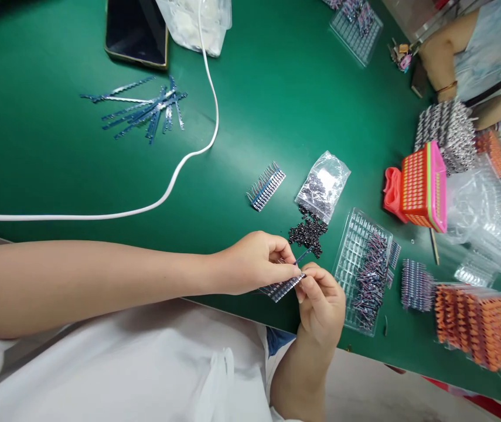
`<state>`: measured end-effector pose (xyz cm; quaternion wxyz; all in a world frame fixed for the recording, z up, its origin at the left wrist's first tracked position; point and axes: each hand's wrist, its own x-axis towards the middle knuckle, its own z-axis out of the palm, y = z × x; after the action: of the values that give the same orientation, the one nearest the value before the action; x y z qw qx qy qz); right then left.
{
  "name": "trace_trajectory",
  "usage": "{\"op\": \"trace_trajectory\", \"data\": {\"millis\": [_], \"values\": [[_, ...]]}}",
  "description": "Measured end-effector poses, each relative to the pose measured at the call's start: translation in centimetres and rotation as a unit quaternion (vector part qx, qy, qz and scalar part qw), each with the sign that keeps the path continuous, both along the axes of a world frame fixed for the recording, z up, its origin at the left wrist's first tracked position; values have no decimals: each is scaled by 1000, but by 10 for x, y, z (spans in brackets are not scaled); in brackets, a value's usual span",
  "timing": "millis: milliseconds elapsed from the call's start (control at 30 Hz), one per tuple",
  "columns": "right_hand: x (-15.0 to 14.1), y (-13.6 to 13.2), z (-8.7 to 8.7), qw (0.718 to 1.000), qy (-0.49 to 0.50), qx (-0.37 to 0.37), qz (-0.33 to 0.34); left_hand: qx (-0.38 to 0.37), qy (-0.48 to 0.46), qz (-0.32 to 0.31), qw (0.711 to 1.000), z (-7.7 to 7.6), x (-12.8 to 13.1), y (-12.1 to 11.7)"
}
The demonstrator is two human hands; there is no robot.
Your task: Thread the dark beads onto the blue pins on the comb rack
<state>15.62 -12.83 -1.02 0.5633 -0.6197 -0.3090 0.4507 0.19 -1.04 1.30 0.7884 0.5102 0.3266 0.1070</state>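
A strip of small circuit boards (282, 288) with thin wire leads is held low over the table's front edge. My left hand (250, 264) is closed on it from above, thumb and forefinger pinched near its right end. My right hand (323, 299) pinches that same end, its fingertips touching those of the left. A thin blue sliver (303, 255) sticks out beyond the fingertips; which hand holds it I cannot tell. Just past the hands lies a pile of small black parts (308, 233), spilling from a clear plastic bag (324, 183). Another board strip (266, 186) with wire leads lies farther left.
Right of my hands is a clear tray (350, 258) with many leaded parts. Stacked orange parts (479, 325) and an orange basket (417, 186) stand farther right. A white cable (175, 176) crosses the left side, near blue scrap strips (149, 108) and a phone (136, 29). A person sits opposite.
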Motion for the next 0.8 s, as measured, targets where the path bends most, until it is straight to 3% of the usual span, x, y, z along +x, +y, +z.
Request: {"op": "trace_trajectory", "data": {"millis": [800], "values": [[0,1,3,998,57,-19,0,-24,-7,-14,1000,-4,0,-1]]}}
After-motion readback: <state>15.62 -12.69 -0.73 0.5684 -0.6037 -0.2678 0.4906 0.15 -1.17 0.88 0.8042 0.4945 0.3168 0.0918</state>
